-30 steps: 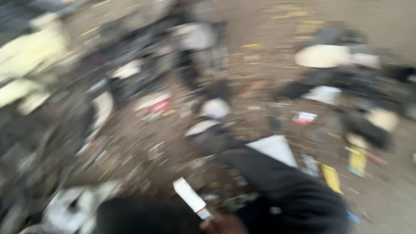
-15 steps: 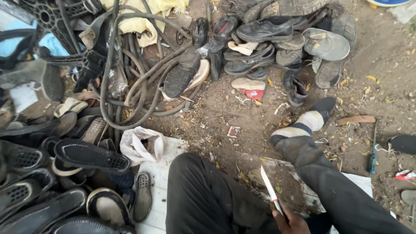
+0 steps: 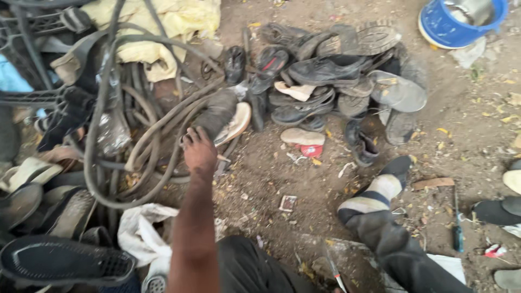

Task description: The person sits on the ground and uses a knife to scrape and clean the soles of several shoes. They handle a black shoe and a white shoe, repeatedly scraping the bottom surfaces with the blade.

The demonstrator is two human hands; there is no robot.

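We see our left hand reaching onto a dark worn shoe lying sole-up on its side among thick rubber hoses. Its pale insole edge faces right

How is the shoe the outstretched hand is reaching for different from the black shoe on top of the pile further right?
The brown shoe by the left hand lies tipped over among the rubber hoses, its pale sole showing; the black shoe sits upright on the heap. The brown one looks dusty and faded, the black one darker and a bit glossy. The brown shoe lies apart from the heap, the black one rests on other footwear. Both look worn.
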